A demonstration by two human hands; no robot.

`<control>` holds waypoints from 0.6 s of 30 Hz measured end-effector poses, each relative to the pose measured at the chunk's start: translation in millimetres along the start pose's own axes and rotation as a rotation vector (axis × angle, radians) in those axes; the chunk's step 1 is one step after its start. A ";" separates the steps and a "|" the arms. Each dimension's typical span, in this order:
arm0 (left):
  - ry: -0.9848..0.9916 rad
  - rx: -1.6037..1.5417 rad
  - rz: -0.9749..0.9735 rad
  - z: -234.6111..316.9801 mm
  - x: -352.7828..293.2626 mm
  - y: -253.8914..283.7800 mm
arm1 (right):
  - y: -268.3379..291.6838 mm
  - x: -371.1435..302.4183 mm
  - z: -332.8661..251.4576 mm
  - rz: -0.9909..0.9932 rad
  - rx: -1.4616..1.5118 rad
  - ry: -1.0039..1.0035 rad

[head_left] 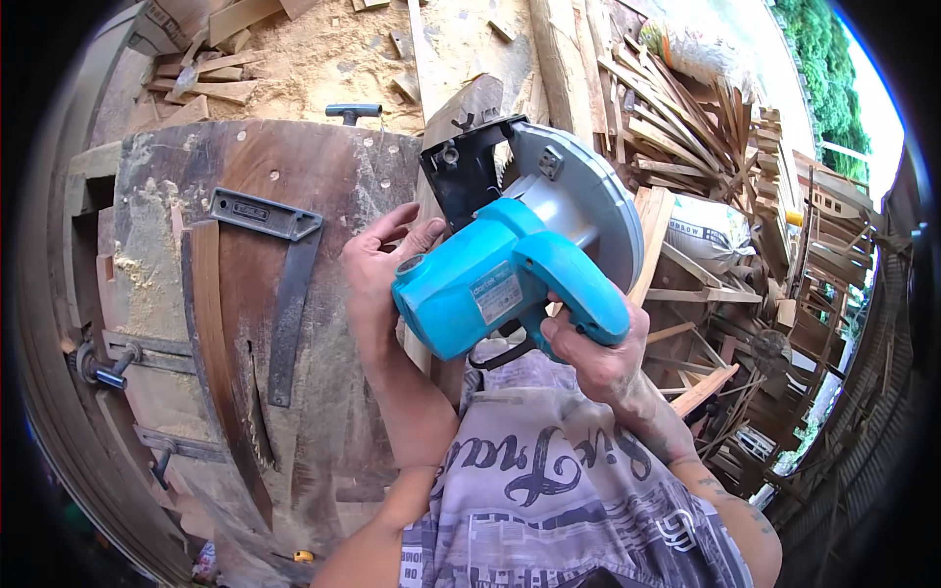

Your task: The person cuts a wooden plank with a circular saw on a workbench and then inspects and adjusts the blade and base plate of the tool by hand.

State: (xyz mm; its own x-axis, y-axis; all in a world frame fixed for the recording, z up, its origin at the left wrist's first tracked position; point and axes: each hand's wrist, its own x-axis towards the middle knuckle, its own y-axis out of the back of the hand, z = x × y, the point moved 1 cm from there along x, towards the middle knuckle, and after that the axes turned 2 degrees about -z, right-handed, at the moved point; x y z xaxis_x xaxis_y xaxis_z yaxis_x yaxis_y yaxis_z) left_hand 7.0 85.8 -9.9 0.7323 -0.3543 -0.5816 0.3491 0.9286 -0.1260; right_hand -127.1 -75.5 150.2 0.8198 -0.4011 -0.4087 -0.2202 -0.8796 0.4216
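Note:
My right hand [600,355] is wrapped round the rear handle of a blue circular saw [470,279]. The saw is tilted, with its grey blade guard [622,211] to the right and its black base plate [461,181] at the upper left. Part of the toothed blade shows between plate and guard. Beside the motor housing, my left hand [377,260] has its fingers and thumb apart, their tips close to the base plate's edge. Whether they touch it I cannot tell. A try square [265,213] with a dark blade lies on the worn wooden bench [338,196] left of that hand.
A curved wooden strip [221,363] lies along the bench. Clamps [103,365] are fixed at its left side. A T-shaped blue-grey handle [353,111] stands at the far edge. Sawdust and offcuts [221,90] cover the ground beyond. Stacked timber [676,122] and a white sack [708,233] lie right.

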 end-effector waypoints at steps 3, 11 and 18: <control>0.048 0.142 0.056 -4.3 -1.3 19.8 | -2.1 3.1 -1.4 -0.065 -0.219 0.196; -0.059 -0.339 -0.117 22.7 -22.4 8.9 | -3.3 6.5 -9.7 -0.115 -0.396 0.229; -0.045 -0.470 -0.296 19.7 -32.9 4.8 | -9.5 2.5 -15.1 -0.028 -0.145 -0.082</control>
State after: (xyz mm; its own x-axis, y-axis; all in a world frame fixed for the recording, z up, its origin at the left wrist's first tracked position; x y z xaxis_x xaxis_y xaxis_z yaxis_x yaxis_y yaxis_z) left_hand -3.9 99.8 24.5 0.6705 -0.6024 -0.4329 0.2532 0.7344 -0.6298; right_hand -115.0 -64.3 157.4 0.7772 -0.4017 -0.4843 -0.1144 -0.8471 0.5190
